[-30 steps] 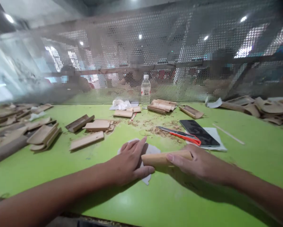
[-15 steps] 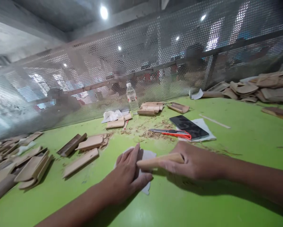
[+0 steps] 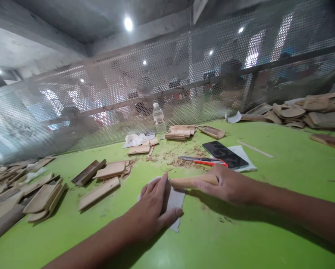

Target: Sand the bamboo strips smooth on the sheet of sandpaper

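Note:
My left hand (image 3: 149,209) lies flat with its fingers stretched out, pressing a white sheet (image 3: 176,201) down on the green table (image 3: 212,246). Whether the sheet is paper or sandpaper I cannot tell. A darker strip shows beside my index finger. My right hand (image 3: 229,185) is closed around a pale bamboo piece (image 3: 188,182), gripping it near its right end. The other end reaches over the sheet, close to my left fingers; whether it touches the sheet is unclear.
Beyond my right hand lie a red utility knife (image 3: 203,160) and a black phone (image 3: 226,154). Bamboo pieces (image 3: 111,170) and shavings (image 3: 181,160) are scattered about. A bottle (image 3: 158,118) stands before the perforated screen (image 3: 114,97). More bamboo is heaped left and right (image 3: 310,110).
My right hand and the bamboo piece have shifted a little away from me, and the piece lies more level across the view. My left hand stays flat on the sheet. The view has tilted slightly.

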`<state>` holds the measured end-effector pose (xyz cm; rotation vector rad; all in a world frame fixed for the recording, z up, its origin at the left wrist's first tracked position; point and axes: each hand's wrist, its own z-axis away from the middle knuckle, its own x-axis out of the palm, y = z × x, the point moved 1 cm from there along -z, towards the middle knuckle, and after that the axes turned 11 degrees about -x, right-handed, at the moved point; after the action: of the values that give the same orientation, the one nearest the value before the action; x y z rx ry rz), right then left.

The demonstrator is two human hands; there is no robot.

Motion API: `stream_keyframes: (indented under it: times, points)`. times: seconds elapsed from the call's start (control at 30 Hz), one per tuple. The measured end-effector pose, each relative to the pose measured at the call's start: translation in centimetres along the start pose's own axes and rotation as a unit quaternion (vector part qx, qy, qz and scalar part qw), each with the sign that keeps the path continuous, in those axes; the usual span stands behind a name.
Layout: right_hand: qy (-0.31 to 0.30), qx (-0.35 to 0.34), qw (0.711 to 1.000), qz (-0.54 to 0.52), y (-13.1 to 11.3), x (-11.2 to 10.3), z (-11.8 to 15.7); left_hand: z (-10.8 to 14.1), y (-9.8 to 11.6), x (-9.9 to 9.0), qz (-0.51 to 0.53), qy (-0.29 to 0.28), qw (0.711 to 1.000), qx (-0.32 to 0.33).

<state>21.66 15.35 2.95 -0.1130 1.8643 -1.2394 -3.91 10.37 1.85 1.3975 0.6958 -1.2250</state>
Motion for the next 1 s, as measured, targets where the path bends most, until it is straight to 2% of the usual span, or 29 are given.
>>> stream_keyframes:
  times: [0.13, 0.27, 0.47, 0.63, 0.7, 0.73, 0.87, 1.0]
  points:
    - [-0.056, 0.001, 0.998, 0.001, -0.79, 0.56, 0.16, 0.06, 0.0, -0.08, 0.01, -0.004, 1.0, 0.002]
    - [-0.017, -0.002, 0.999, 0.039, -0.72, 0.5, 0.16, 0.03, 0.12, -0.09, 0.005, -0.005, 1.0, -0.001]
    - [0.007, 0.017, 0.999, 0.038, -0.46, 0.52, 0.25, -0.09, 0.17, 0.0, -0.002, -0.003, 1.0, -0.007]
    - [-0.003, 0.017, 0.999, 0.027, -0.72, 0.82, 0.12, -0.22, 0.05, 0.1, -0.007, 0.002, 1.0, 0.007]
    - [0.027, 0.003, 0.999, 0.047, -0.74, 0.67, 0.16, -0.23, -0.01, 0.08, -0.008, 0.009, 1.0, 0.005]
    - [0.02, -0.016, 0.998, 0.054, -0.78, 0.62, 0.23, -0.22, -0.03, 0.06, -0.008, 0.011, 1.0, 0.007]
    - [-0.058, -0.084, 0.992, 0.075, -1.09, 0.61, 0.63, -0.15, -0.02, 0.06, -0.008, 0.001, 1.0, 0.009]
    - [-0.03, -0.081, 0.991, 0.105, -1.16, 0.58, 0.76, -0.09, 0.2, -0.03, -0.004, 0.001, 1.0, 0.001]
